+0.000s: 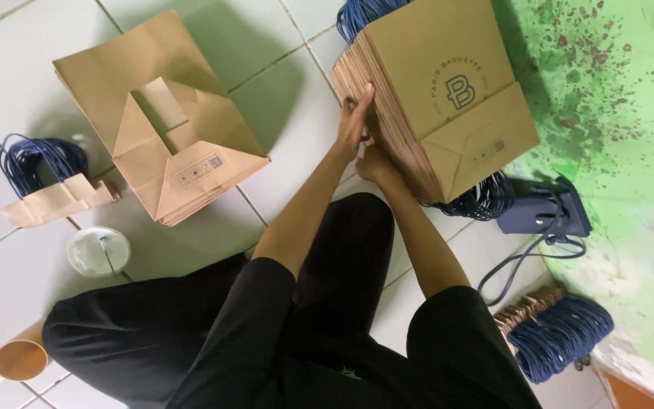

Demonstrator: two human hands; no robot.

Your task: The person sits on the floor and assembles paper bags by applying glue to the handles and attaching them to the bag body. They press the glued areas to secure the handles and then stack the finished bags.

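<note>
- We find both arms reaching forward from a person in dark clothes seated on a white tiled floor (281, 113), elbows slightly bent, forearms running close together toward a tall stack of paper bags (433, 91).
- The stack of paper bags lies flat-folded at upper centre-right, between the tiled floor and a green speckled wall (630, 151), with its layered edges facing the hands.
- The left hand (354, 121) lies flat against the layered side of the stack, fingers extended and held together, pointing up along the edges; it presses rather than grasps.
- The right hand (376, 163) sits lower, at the bottom corner of the same side, touching the stack. Its fingers are tucked out of sight against the paper, so we cannot tell how far they are closed or whether they grip anything.
- The two hands are just beside each other, left above right.
- A second pile of folded bags (164, 121) lies well apart at upper left, untouched.
- Bundles of blue cord handles (39, 163) lie at left, with more under and behind the tall stack and at lower right.
- A dark blue handbag (546, 212) rests near the wall, just beside the tall stack.
- A white lidded cup (98, 251) stands near the person's knee.
</note>
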